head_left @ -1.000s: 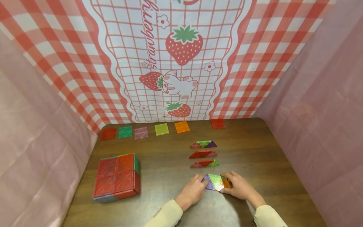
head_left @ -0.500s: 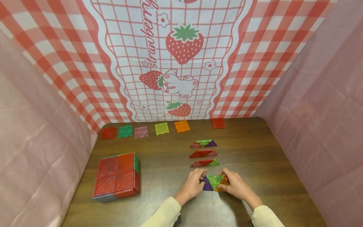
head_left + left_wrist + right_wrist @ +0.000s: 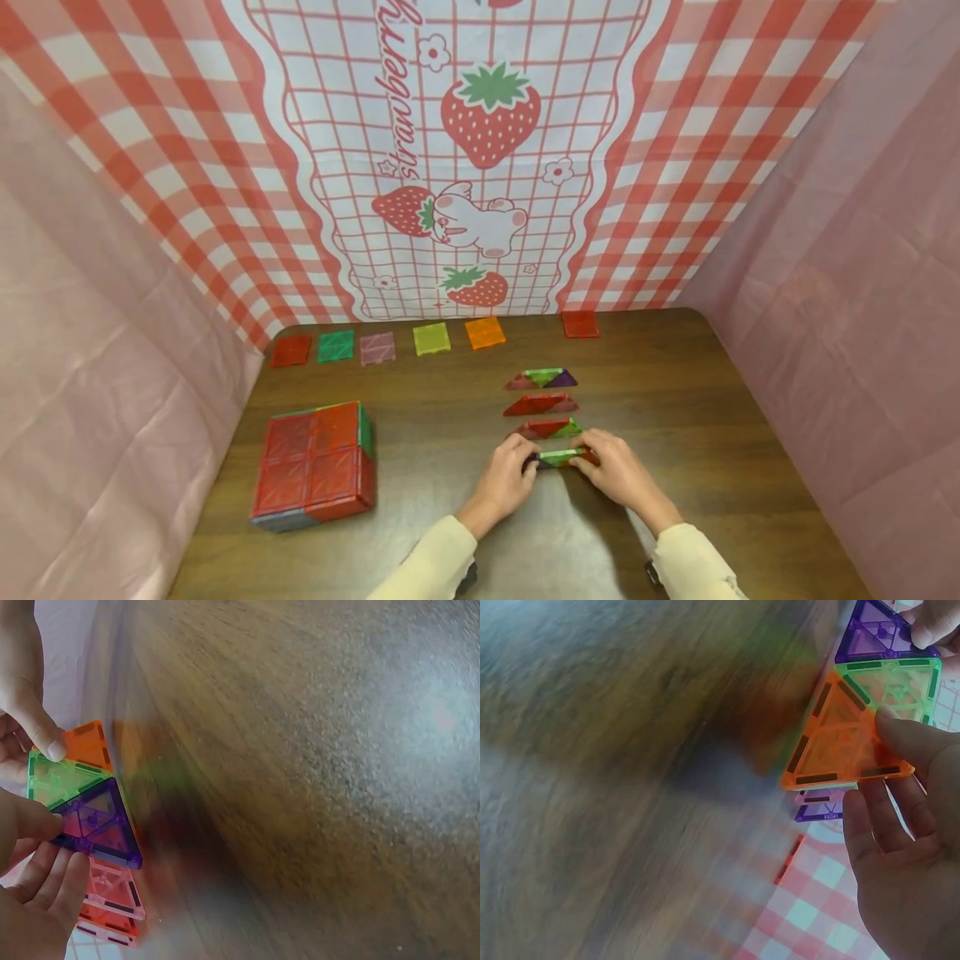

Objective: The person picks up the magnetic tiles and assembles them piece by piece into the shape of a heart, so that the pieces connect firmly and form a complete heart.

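Note:
Three triangular magnetic tiles are joined edge to edge into a trapezoid: a purple tile [image 3: 112, 825], a green tile [image 3: 557, 457] and an orange tile [image 3: 832, 746]. It stands upright on or just over the table. My left hand [image 3: 501, 479] pinches the purple end between thumb and fingers. At the orange end, my right hand [image 3: 622, 473] holds on, thumb on the near face and fingers behind. Just beyond are three similar upright strips: a red and green strip [image 3: 543, 429], a red strip [image 3: 542, 405] and a pink, green and purple strip [image 3: 543, 379].
A boxy block [image 3: 315, 462] of mostly red tiles stands at the left. Several square tiles lie along the back edge, among them an orange square [image 3: 485, 332] and a red square [image 3: 581, 324]. Behind the wooden table [image 3: 420, 542] hangs a strawberry-print cloth [image 3: 360, 150].
The joined tiles lay nearly flat a second ago. They have been tilted up on edge and moved away from me toward the three strips, with both hands following.

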A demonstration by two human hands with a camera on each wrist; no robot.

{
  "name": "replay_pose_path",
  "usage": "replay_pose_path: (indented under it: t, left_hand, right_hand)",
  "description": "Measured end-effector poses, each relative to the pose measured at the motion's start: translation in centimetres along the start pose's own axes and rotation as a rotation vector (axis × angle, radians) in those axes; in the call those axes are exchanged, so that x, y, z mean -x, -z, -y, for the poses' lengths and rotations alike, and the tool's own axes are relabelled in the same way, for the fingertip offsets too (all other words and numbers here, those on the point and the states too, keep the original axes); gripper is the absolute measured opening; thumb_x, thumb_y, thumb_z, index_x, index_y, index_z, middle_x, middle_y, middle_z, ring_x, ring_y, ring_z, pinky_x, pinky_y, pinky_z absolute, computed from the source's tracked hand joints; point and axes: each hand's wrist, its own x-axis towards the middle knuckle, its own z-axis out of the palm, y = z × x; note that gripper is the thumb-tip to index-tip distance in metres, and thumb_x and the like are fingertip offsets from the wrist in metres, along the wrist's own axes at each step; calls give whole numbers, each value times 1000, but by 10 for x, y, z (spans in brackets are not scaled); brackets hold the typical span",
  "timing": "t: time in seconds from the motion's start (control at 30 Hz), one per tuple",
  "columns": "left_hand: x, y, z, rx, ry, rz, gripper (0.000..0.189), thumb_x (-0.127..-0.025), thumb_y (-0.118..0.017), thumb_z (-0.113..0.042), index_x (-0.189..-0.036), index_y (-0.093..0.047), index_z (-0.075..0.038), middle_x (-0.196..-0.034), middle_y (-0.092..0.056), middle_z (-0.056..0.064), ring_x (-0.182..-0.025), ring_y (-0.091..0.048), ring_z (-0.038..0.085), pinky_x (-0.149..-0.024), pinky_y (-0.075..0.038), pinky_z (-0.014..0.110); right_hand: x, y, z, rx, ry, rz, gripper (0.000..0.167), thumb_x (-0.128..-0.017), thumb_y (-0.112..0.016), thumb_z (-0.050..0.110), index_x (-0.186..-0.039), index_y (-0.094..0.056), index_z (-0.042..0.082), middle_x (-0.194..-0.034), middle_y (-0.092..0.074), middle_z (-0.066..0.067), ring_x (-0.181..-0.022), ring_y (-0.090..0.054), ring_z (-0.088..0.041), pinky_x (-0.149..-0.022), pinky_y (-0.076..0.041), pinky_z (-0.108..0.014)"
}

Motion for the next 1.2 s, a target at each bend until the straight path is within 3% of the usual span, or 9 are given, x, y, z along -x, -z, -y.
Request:
replay_pose_path:
  t: [0.3, 0.8, 1.07, 1.2]
  left_hand:
    - [-1, 0, 5, -33, 5, 20, 14, -93, -70, -7, -106, -73, -10, -101, -66, 2, -90, -67, 12, -79, -56, 22]
    - [-3, 1, 7, -32, 22, 37, 12, -95, -69, -9, -105, -73, -10, -100, -66, 1, -90, -67, 11, -78, -56, 23]
    - [-3, 4, 4, -49, 7, 23, 14, -93, -71, -10, -107, -72, -11, -101, -66, 1, -91, -66, 13, -80, -56, 24]
    - [-2, 13, 2, -61, -8, 0, 20, -92, -71, -13, -112, -71, -11, -103, -67, 2, -93, -67, 16, -80, -57, 27]
  right_hand:
    - [-2, -4, -1, 6, 25, -11, 26, -77, -87, 6, -97, -73, 15, -92, -72, 3, -84, -69, -16, -73, -57, -35]
    - [-1, -1, 1, 40, -13, 6, 23, -80, -85, 9, -100, -74, 14, -94, -72, 2, -84, -67, -16, -73, -57, -35]
    - [-1, -2, 2, 65, -14, 10, 25, -79, -86, 9, -100, -74, 13, -94, -72, 1, -86, -67, -17, -73, -57, -37]
    - [0, -3, 3, 74, -23, 14, 24, -79, -86, 9, -100, -74, 14, -94, -72, 1, -87, -68, -18, -76, -57, -40]
